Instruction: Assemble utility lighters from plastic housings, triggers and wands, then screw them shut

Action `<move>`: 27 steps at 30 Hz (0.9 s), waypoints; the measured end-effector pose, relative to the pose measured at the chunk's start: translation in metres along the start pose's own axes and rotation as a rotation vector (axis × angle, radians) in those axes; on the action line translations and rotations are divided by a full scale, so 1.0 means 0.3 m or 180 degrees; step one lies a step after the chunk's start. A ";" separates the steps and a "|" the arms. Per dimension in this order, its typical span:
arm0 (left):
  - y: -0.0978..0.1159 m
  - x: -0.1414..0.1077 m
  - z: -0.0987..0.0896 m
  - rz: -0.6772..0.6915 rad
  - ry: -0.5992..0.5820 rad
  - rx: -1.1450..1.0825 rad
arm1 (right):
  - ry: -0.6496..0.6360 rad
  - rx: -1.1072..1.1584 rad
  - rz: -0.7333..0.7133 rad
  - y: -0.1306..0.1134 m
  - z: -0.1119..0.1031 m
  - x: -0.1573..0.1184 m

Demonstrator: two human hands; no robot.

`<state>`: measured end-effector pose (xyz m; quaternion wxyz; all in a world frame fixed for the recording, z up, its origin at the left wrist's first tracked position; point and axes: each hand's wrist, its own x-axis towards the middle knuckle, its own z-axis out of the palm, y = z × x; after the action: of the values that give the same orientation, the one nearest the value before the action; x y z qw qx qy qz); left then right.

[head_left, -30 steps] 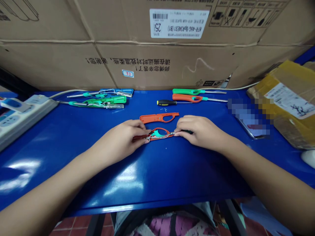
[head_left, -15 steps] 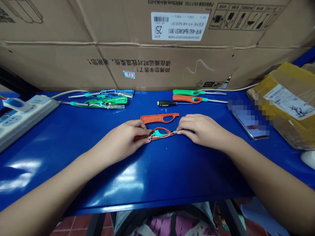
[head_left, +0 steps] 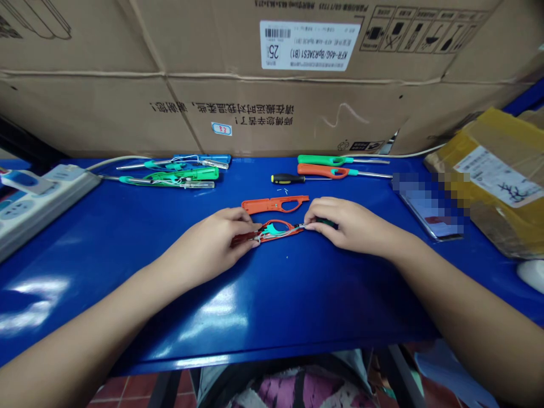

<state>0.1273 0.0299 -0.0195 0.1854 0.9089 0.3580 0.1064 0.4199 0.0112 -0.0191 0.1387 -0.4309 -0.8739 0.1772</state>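
Observation:
My left hand (head_left: pixel 227 238) grips the rear end of an opened orange stick lighter (head_left: pixel 285 238) whose inside faces up. A teal trigger (head_left: pixel 272 229) and thin white wires sit in the half shell, around the finger loop. At its right end my right hand (head_left: pixel 340 218) is closed in a pinch on the narrow metal piece at the lighter's tip; the fingers hide most of it. Just behind, apart from both hands, lies the loose orange cover half (head_left: pixel 263 205).
Behind are a black-yellow screwdriver (head_left: pixel 289 179), small screws (head_left: pixel 283 191), closed green (head_left: pixel 314 160) and orange (head_left: pixel 317 169) lighters. Opened blue (head_left: pixel 204 160) and green lighters (head_left: pixel 199 173) lie left, near a power strip (head_left: pixel 42 195). A phone (head_left: pixel 429 209) and taped parcel (head_left: pixel 501 181) stand right; a cardboard box (head_left: pixel 238 93) backs the table.
Both hands keep nearly the same place and hold. The teal trigger and wires look almost unchanged; the whole view has shifted very slightly.

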 end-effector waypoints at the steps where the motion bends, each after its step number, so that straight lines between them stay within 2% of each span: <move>1: -0.001 -0.001 0.000 0.0006 0.0000 0.0013 | -0.0019 0.0054 -0.0011 -0.002 0.000 0.000; 6: 0.010 0.000 0.001 -0.0013 0.0101 0.0129 | -0.0067 0.0304 0.0046 -0.014 -0.004 0.001; 12: 0.066 0.030 0.045 0.0121 0.0675 -0.0129 | -0.0054 0.0519 0.0081 -0.018 0.000 0.002; 17: 0.092 0.066 0.088 0.0349 0.0725 -0.0102 | -0.0044 0.0657 0.0045 -0.014 0.009 0.006; 27: 0.104 0.129 0.107 0.0570 0.0925 0.0059 | 0.0072 0.0753 0.0070 -0.015 0.020 0.006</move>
<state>0.1848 0.0272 -0.0333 0.1130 0.9139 0.2997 0.2495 0.4132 0.0089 -0.0224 0.1964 -0.4231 -0.8405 0.2757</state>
